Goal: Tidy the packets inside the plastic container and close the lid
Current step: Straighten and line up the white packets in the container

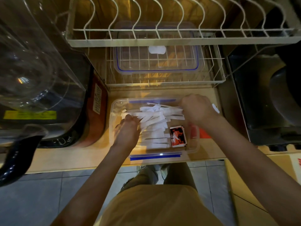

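A clear plastic container (116, 105) with blue clips stands open on the wooden counter in front of me. Inside lie several long white packets (154, 128) in a loose pile and a red and black packet (178, 136) on the right. My left hand (126, 129) is inside the container at the left, fingers pinched on the left ends of the white packets. My right hand (196, 109) is at the far right corner, closed on the right ends of the top packets. The clear lid (156, 69) with a blue seal lies on the wire rack behind.
A white wire dish rack (162, 82) stands behind the container, with an upper plate rack (162, 39) above it. A large clear jug (32, 62) and a dark appliance (68, 128) crowd the left. A black appliance (268, 103) sits right. The counter edge (97, 167) is near my body.
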`<state>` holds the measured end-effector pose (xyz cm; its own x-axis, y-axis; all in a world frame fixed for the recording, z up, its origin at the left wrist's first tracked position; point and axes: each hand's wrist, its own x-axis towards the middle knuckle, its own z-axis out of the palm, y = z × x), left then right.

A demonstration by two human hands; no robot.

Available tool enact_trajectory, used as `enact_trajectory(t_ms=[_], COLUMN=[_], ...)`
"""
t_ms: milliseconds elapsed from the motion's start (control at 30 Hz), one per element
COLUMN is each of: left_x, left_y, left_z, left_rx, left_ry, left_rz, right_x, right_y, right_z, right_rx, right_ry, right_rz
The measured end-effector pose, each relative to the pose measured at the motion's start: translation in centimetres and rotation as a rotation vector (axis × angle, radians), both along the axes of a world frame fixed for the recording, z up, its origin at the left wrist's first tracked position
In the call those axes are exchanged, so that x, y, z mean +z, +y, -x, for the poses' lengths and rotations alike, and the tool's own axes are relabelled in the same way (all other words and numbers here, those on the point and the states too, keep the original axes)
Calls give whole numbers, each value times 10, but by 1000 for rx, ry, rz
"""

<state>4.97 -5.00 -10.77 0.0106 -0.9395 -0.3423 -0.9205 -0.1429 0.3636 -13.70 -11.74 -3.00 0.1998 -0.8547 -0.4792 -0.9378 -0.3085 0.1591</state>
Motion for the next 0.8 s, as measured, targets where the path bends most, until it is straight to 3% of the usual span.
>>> enact_trajectory(t_ms=[267,467,567,667,800], left_x=[-6,5,23,42,47], left_y=[-1,-2,0,4,3], left_z=[0,-2,-4,-3,-6], left_rx=[22,41,160,261,56], left_ry=[-10,14,126,241,142], left_rz=[-24,-88,-49,137,188], right_x=[32,49,35,13,-16], right_y=[-4,-1,8,13,17], right_z=[30,44,29,6,-15], right_rx=[-103,-200,-121,-36,61], right_ry=[-67,-317,-380,-391,-361], right_rz=[50,-21,-71,-140,-102])
